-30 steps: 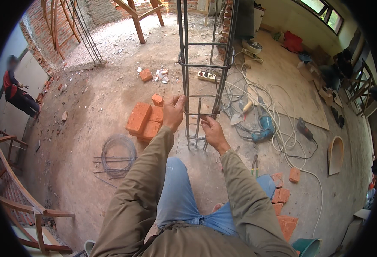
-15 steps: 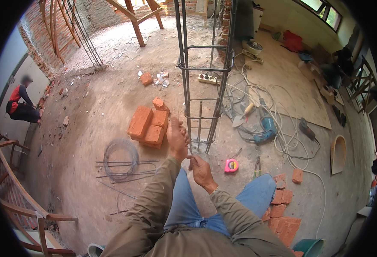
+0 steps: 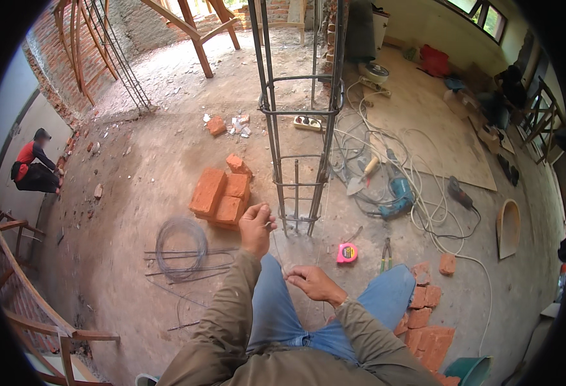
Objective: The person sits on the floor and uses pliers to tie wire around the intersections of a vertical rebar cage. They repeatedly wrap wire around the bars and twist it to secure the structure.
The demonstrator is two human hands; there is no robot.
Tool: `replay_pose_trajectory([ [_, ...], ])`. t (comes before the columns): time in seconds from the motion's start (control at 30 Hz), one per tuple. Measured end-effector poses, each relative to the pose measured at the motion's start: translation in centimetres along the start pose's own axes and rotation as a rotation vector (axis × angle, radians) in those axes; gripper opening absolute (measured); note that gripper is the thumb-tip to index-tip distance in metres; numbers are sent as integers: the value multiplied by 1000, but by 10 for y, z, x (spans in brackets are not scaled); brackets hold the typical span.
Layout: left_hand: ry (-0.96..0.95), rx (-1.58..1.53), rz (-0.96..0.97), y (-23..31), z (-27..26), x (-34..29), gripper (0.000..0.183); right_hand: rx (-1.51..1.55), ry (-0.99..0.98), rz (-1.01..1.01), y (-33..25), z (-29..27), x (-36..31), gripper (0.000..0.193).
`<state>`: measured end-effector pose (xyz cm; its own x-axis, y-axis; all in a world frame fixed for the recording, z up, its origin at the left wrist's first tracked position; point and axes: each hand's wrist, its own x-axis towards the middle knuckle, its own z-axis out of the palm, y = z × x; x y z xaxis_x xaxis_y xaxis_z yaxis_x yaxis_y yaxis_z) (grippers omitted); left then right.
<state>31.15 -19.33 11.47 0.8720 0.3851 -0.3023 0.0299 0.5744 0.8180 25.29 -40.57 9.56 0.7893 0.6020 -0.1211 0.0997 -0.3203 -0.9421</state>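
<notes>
A thin strand [image 3: 278,248], wire or string I cannot tell, runs slanting between my two hands. My left hand [image 3: 256,229] is closed on its upper end, just in front of a stack of red bricks [image 3: 209,193]. Lower and to the right, my right hand [image 3: 316,284] pinches the lower end between thumb and fingertips, above my knees. Beyond both hands stands an upright rebar cage [image 3: 302,113] with square ties, its foot at the floor; neither hand touches it. A pink tape measure [image 3: 347,253] and pincers [image 3: 386,255] lie on the floor to the right.
Coiled wire [image 3: 181,249] and cut rods lie at left. A blue power drill [image 3: 398,197], a trowel [image 3: 364,177], cables and a power strip [image 3: 308,123] spread at right. Broken bricks [image 3: 429,344] sit beside my right knee. Another person [image 3: 36,161] crouches far left, near wooden frames [image 3: 35,283].
Both hands have come down and nearer to me, away from the rebar cage. They are farther apart, with more of the strand showing between them.
</notes>
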Motion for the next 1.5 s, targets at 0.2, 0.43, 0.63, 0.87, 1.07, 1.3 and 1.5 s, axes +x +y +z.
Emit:
replay_pose_trajectory([
  [0.2,-135,-252,-85,26,-25,-5,8,164,460,149,-25,-45,14,23],
  [0.43,-104,-88,-103,55,-41,-6,11,936,-341,137,-24,-11,-22,18],
  [0.63,-189,-64,-48,44,-39,-14,15,272,659,41,10,-27,14,17],
  [0.87,139,45,146,18,-43,-14,14,16,808,-167,29,6,-4,13],
  [1.07,436,167,358,-10,-51,-21,20,-168,790,-404,20,11,-10,17],
  [1.3,434,-342,83,-3,-64,-25,32,-119,665,-376,33,24,-22,19],
  [1.5,49,-346,149,6,-62,-21,22,-4,92,-109,24,26,-13,18],
])
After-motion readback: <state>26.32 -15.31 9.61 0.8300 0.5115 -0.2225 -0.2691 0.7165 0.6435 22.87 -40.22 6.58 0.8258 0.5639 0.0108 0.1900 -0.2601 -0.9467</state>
